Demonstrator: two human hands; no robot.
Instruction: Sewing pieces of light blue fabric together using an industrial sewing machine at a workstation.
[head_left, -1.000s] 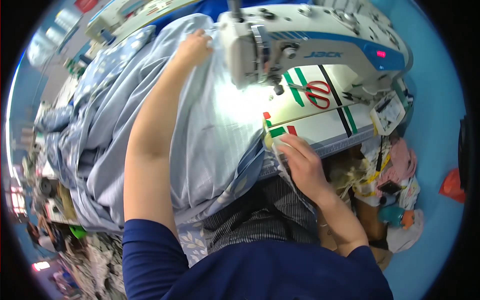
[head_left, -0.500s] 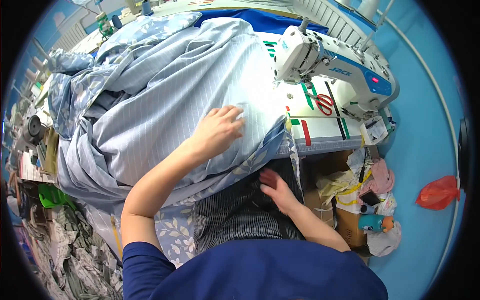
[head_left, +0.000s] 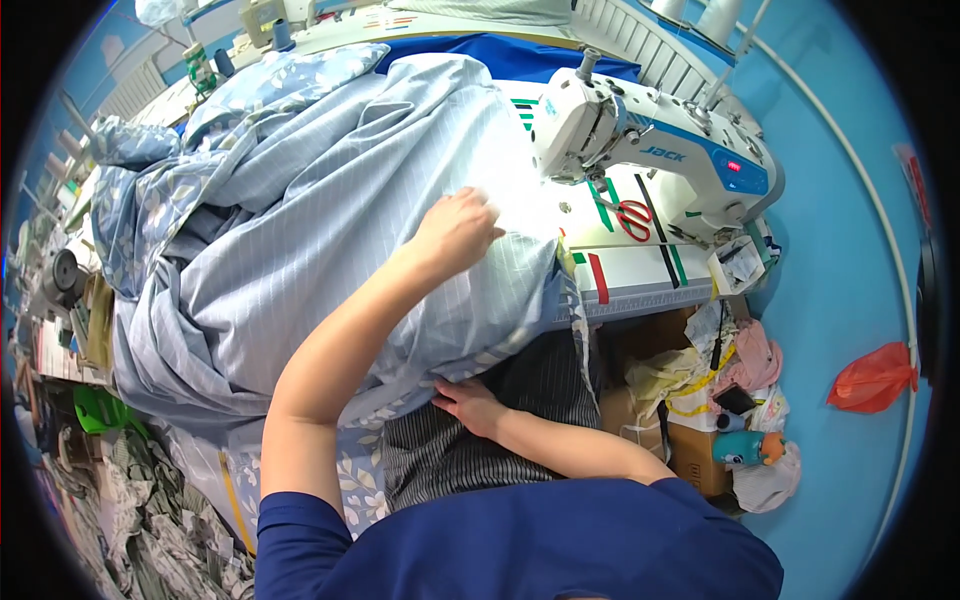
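A large light blue striped fabric (head_left: 330,240) lies in folds over the sewing table and hangs over its near edge, with a floral border along it. My left hand (head_left: 458,235) is on top of it, near the brightly lit area left of the sewing machine (head_left: 650,140). Its fingers are curled closed; what sits at the blurred fingertips is hard to make out. Lower down, my right hand (head_left: 472,408) grips the fabric's hanging near edge above my dark striped clothing (head_left: 520,400). Its fingertips are partly hidden by the cloth.
Red-handled scissors (head_left: 633,220) rest on the table beside the machine, among coloured tape strips. A small white box (head_left: 735,265) is fixed at the table's right corner. Below it, a cardboard box (head_left: 698,460) and cloth scraps (head_left: 755,360) crowd the right side. Crumpled fabric (head_left: 165,515) fills the lower left.
My right hand has moved left from over my lap to the fabric's near edge. My left hand has shifted slightly away from me, and its spread fingers have curled closed.
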